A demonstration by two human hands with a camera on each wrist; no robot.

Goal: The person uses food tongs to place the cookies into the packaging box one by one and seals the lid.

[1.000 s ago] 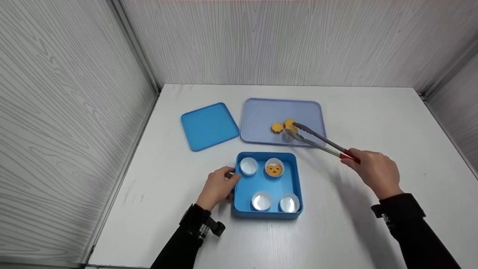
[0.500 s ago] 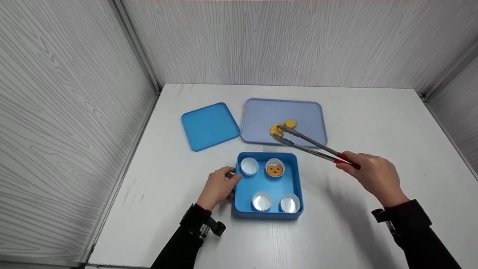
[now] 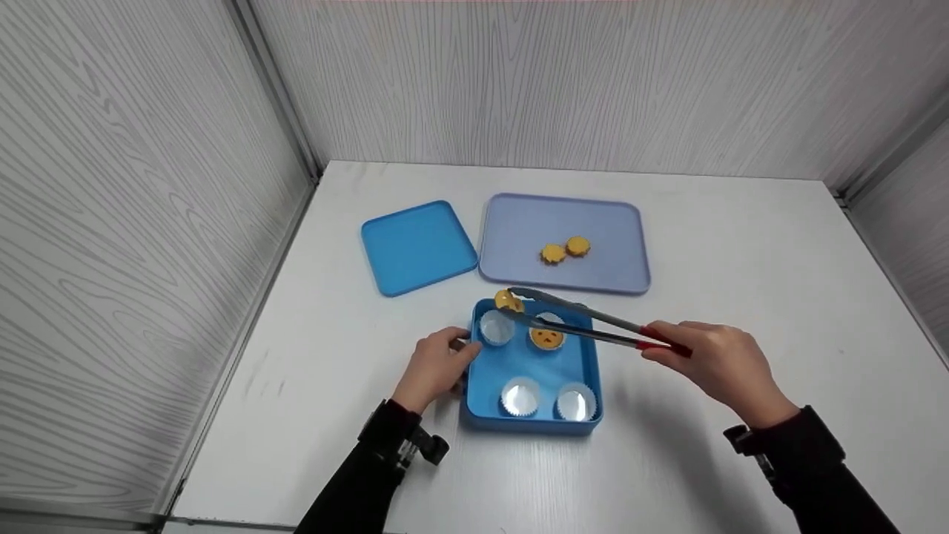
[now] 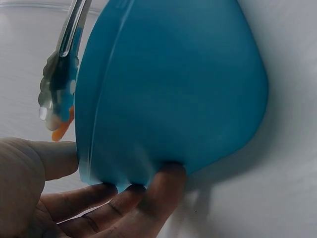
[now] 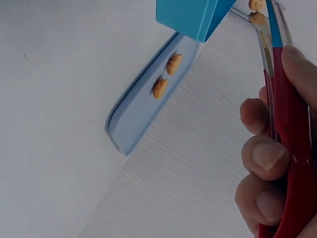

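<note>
My left hand grips the left wall of an open blue box. In the left wrist view its thumb lies at the rim and its fingers press the outside wall. My right hand holds metal tongs by their red handles. Between the tong tips is a small yellow cookie, over the box's back left corner, near a white paper cup. A cookie with a face sits in another cup, partly covered by the tongs.
Two bare white cups stand along the box's front. Behind the box, a lavender tray bears two cookies. A flat blue lid lies left of the tray. Wood-grained walls enclose the back and sides.
The tongs have picked a cookie off the lavender tray and carried it left and toward me, over the box's back left corner. My left hand stays on the box.
</note>
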